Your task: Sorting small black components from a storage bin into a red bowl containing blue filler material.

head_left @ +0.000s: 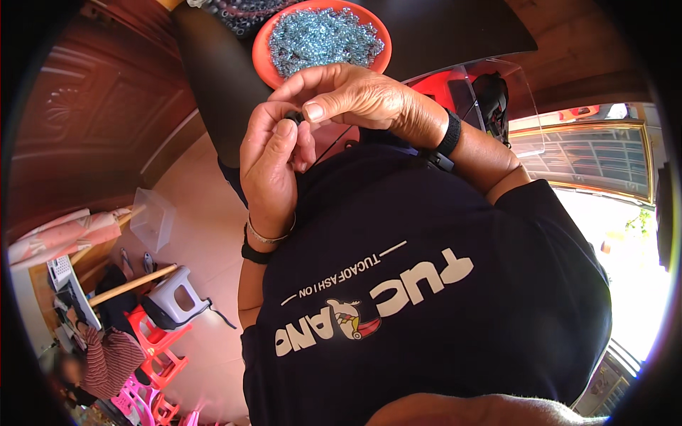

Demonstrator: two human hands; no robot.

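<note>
A small dark piece, too small to name, sits pinched between the thumb and fingers of my left hand. My right hand is beside it, thumb and fingertips closed in close to the same piece. Whether the right fingers also hold something is hidden. Just beyond both hands stands an orange-red bowl, heaped with small clear bluish plastic pieces.
The bowl stands by a dark tabletop, with a batch of dark small parts to its left. A clear plastic box is at right. At lower left are a grey stool, red stools and a seated person.
</note>
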